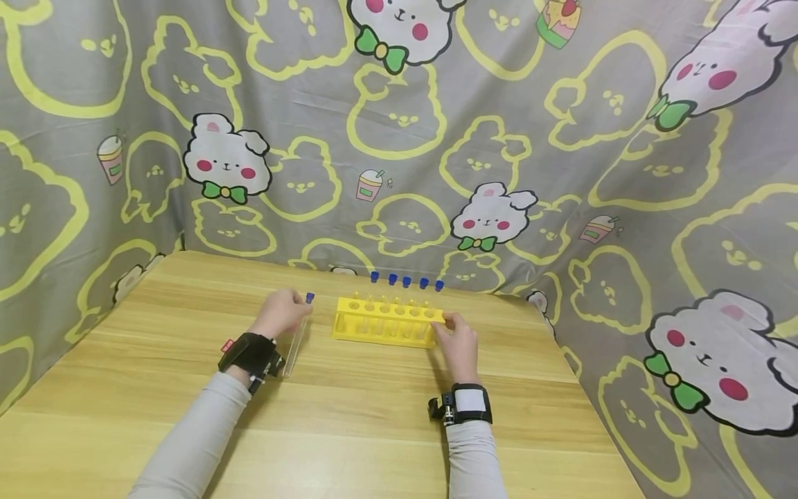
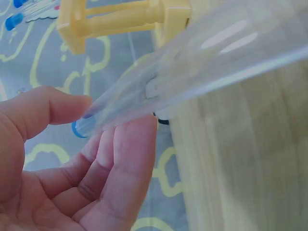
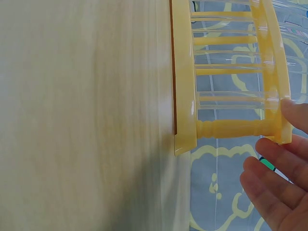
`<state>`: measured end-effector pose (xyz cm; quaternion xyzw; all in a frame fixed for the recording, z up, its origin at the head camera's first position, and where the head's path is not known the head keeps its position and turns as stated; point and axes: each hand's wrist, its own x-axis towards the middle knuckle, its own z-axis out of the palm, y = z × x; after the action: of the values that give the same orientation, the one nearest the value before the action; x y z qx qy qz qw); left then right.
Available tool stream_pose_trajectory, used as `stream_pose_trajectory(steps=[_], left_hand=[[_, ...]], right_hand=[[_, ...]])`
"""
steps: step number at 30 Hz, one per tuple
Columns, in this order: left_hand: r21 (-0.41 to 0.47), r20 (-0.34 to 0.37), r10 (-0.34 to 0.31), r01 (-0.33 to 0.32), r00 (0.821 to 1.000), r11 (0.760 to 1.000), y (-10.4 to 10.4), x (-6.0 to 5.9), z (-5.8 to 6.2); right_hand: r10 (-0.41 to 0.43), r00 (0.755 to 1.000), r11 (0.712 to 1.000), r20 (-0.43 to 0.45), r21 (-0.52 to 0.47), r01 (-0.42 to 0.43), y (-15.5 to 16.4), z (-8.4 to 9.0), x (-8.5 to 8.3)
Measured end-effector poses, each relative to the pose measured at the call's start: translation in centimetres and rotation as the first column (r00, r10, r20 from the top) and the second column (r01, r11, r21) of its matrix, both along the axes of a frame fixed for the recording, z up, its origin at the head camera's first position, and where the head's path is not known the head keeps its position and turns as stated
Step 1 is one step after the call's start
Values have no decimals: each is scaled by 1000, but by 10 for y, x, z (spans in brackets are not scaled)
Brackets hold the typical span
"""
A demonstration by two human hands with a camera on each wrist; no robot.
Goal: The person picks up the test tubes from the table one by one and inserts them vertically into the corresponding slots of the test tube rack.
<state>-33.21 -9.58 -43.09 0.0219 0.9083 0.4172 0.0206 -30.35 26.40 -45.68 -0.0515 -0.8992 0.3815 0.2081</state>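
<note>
A yellow test-tube rack [image 1: 383,323] stands on the wooden table [image 1: 349,423], with several clear tubes in it whose blue caps [image 1: 406,281] stick up behind. My left hand [image 1: 280,313] is just left of the rack and grips a clear tube [image 1: 297,338] near its blue-capped top, the tube slanting back toward my wrist. The left wrist view shows that tube [image 2: 202,67] lying across my fingers [image 2: 120,163], with the rack [image 2: 120,19] beyond. My right hand [image 1: 459,346] holds the rack's right end; thumb and fingertips [image 3: 279,178] pinch the end of the rack [image 3: 185,96].
A grey cloth with yellow outlines and white bunny figures [image 1: 399,125] hangs behind and to both sides, close behind the rack. The table's right edge [image 1: 580,388] lies a short way right of my right hand. Bare wood stretches in front of both arms.
</note>
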Motion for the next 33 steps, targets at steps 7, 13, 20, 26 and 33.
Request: stream_pose_trajectory(steps=[7,13,20,26,33], left_hand=[[12,-119,26,-25,993,1000,4,2,14],[46,-231,53,-44,971,998,13,2,33],[131,-358,71,-25,931,991,31,8,65],[199,-420,82,3,904,980,46,12,83],[315,-498,127,43,858,948,61,9,87]], right_hand=[[1,1000,1000,-1,11,-1,0,2,1],[7,1000,1000,6,5,-7,0,3,2],[4,1000,1000,10,2,-4,-1,4,1],[2,1000,1000,16,-1,-1,0,4,1],[5,1000,1000,20,-1,-5,0,3,1]])
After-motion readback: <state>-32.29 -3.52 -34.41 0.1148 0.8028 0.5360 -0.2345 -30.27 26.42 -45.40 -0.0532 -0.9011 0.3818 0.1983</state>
